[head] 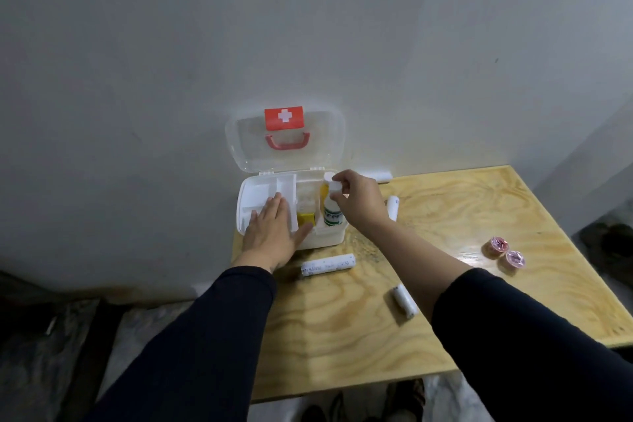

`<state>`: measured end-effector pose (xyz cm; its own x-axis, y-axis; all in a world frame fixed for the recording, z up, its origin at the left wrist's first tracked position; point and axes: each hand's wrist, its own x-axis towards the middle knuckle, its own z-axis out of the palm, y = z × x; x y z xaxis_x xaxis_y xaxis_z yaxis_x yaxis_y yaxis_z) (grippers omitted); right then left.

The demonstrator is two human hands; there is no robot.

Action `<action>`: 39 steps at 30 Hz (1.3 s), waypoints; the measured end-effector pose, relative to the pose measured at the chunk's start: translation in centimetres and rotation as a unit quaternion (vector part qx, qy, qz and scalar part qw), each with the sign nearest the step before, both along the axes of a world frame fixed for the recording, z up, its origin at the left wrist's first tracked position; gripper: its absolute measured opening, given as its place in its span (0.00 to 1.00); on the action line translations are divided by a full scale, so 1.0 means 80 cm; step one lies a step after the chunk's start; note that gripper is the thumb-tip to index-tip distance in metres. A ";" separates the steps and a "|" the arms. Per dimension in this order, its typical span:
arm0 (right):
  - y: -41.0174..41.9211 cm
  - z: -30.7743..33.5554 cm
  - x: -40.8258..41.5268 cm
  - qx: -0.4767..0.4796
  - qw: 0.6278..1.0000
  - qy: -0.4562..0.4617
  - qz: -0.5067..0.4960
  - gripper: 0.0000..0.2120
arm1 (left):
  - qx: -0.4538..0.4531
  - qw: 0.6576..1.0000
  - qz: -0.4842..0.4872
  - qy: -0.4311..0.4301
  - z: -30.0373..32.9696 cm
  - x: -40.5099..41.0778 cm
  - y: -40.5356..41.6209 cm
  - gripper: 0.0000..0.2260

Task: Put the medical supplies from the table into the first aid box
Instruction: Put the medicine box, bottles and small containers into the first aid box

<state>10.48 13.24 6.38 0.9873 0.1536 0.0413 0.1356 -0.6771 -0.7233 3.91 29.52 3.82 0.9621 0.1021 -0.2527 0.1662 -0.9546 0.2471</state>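
The white first aid box point(325, 238) stands open at the table's far left corner, its clear lid point(284, 142) with a red cross leaning on the wall. My left hand point(270, 233) lies flat on the box's white inner tray point(267, 193). My right hand point(356, 202) grips the cap of a white bottle with a green label point(332, 214), which stands in the box's right compartment. A yellow packet point(306, 217) sits in the middle compartment. White bandage rolls lie on the table: one point(327, 265) before the box, one point(405, 301) near my right forearm, one point(393, 207) behind my right hand.
Two round pink-wrapped items point(503, 252) lie on the right side of the plywood table point(342, 336). Another white roll point(382, 176) rests against the wall. The grey wall stands directly behind the box. Shoes show on the floor at right and below the table's near edge.
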 end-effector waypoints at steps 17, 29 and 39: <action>-0.066 -0.033 0.036 -0.074 0.987 0.078 -0.124 0.17 | 0.030 0.999 -0.005 -0.025 -0.006 0.016 0.005 0.41; -0.087 -0.094 0.059 -0.093 0.979 0.139 -0.115 0.20 | -0.007 0.999 0.028 -0.043 -0.017 0.016 0.002 0.41; -0.072 -0.090 0.123 -0.278 0.954 -0.018 0.111 0.24 | 0.026 0.996 0.041 -0.077 -0.016 0.012 -0.005 0.40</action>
